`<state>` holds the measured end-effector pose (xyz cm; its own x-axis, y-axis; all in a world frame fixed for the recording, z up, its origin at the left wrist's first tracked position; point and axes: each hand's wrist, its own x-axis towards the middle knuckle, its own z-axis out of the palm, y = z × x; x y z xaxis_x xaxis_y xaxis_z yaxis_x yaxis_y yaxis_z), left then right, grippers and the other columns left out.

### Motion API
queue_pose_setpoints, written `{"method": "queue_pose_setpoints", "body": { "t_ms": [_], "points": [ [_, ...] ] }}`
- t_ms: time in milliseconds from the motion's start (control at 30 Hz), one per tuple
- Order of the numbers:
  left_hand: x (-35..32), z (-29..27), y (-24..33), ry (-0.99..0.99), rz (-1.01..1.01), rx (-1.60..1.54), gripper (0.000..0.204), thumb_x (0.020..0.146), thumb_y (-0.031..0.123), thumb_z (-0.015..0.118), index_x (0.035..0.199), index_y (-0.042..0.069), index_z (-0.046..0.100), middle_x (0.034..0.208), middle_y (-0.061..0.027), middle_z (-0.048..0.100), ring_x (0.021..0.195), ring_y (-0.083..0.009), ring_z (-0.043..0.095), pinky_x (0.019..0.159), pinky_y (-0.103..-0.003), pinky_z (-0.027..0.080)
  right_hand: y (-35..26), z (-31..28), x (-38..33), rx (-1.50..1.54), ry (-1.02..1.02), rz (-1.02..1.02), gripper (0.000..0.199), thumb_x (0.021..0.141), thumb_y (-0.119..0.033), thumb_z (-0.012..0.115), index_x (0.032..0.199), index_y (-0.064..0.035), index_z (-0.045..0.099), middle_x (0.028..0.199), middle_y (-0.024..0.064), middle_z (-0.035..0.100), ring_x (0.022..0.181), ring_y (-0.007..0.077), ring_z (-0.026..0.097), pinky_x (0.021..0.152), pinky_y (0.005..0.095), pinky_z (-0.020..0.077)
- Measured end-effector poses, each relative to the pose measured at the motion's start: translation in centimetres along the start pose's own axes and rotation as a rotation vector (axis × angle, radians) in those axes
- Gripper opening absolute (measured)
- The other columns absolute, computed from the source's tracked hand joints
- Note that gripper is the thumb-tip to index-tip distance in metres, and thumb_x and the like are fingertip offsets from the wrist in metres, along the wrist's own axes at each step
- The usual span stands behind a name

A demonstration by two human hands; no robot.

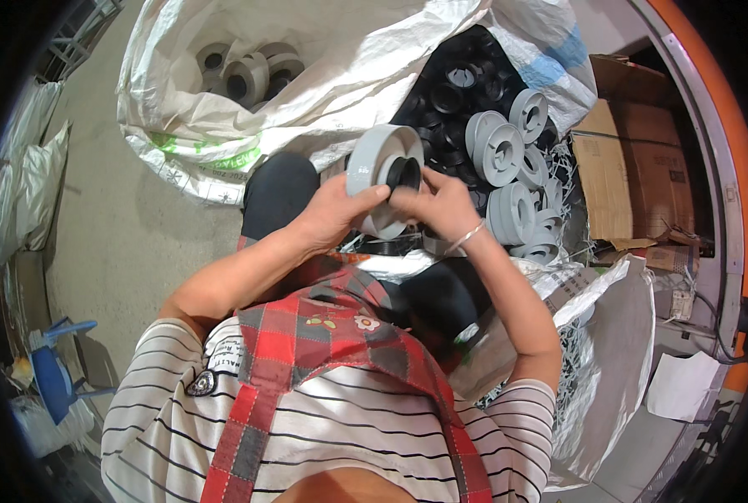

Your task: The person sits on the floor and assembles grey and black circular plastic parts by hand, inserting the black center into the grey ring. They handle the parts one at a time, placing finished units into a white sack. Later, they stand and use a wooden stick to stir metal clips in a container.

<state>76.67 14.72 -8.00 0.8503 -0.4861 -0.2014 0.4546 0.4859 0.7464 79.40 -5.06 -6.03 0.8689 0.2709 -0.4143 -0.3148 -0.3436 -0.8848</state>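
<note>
Ahead of us, the white woven-plastic sack (332,80) has a soft, folded rim that could snag our wrists; the loose heap of pale grey flanged plastic spools (500,159) could slide if an elbow knocks it. Left of that heap, our left hand (336,211) grips the round, glossy grey plastic part (366,172); our right hand (443,208) has blurred fingers at its black plastic ring (403,173), pinching or merely touching, we cannot tell. Uneven pressure could tip it loose. Concrete floor (156,239) gives open room leftward; rightward, spools crowd us.
</note>
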Motion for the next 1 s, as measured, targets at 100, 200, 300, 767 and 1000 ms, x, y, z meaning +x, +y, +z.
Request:
{"method": "queue_pose_setpoints", "body": {
  "t_ms": [100, 200, 300, 767, 1000],
  "points": [
    [-0.7, -0.4, -0.2, 0.037, 0.064, 0.341, 0.050, 0.088, 0.021, 0.065, 0.129, -0.001, 0.045, 0.108, -0.0049, 0.058, 0.091, -0.0115, 0.057, 0.080, -0.028, 0.049, 2.3, 0.7, 0.5, -0.476, 0.207, -0.658, 0.083, 0.071, -0.024, 0.081, 0.133, 0.0105, 0.036, 0.083, 0.0150, 0.065, 0.078, 0.0242, 0.067, 0.075, 0.0309, 0.0554],
    [-0.1, -0.5, 0.2, 0.063, 0.316, 0.762, 0.068, 0.087, 0.022, 0.066, 0.140, -0.003, 0.032, 0.113, -0.0096, 0.057, 0.097, -0.0139, 0.055, 0.087, -0.028, 0.045, 2.4, -0.7, 1.6, 0.707, -0.324, 0.213, 0.041, 0.093, -0.032, 0.059, 0.106, 0.0063, 0.051, 0.085, 0.0158, 0.064, 0.064, 0.0230, 0.067, 0.053, 0.0313, 0.0571],
    [1.5, -1.3, 5.5, 0.268, 0.476, 1.060, 0.081, 0.084, 0.026, 0.069, 0.145, -0.002, 0.024, 0.125, -0.0165, 0.052, 0.111, -0.0188, 0.052, 0.096, -0.032, 0.041, 3.2, -2.5, 4.3, -0.085, 0.116, -0.230, 0.056, 0.087, -0.039, 0.065, 0.116, 0.0067, 0.049, 0.089, 0.0162, 0.064, 0.078, 0.0252, 0.067, 0.062, 0.0317, 0.0552],
    [4.4, -1.2, 0.5, -0.216, 0.542, 1.772, 0.083, 0.066, 0.008, 0.076, 0.139, 0.004, 0.037, 0.141, -0.0171, 0.040, 0.133, -0.0325, 0.035, 0.111, -0.049, 0.023, 6.3, -3.5, 3.6, -0.809, -0.014, -0.816, 0.042, 0.069, -0.005, 0.069, 0.109, -0.0005, 0.056, 0.099, 0.0176, 0.063, 0.098, 0.0360, 0.058, 0.094, 0.0425, 0.0443],
    [4.4, -3.6, -1.5, 0.092, -0.118, 0.860, 0.047, 0.076, 0.027, 0.069, 0.109, -0.005, 0.059, 0.095, -0.0120, 0.064, 0.082, -0.0151, 0.059, 0.076, -0.028, 0.047, 6.9, -5.8, 12.5, -0.633, 0.506, -0.221, 0.045, 0.076, -0.021, 0.075, 0.109, -0.0002, 0.052, 0.101, 0.0181, 0.065, 0.095, 0.0324, 0.063, 0.085, 0.0383, 0.0502]
  ]
}}
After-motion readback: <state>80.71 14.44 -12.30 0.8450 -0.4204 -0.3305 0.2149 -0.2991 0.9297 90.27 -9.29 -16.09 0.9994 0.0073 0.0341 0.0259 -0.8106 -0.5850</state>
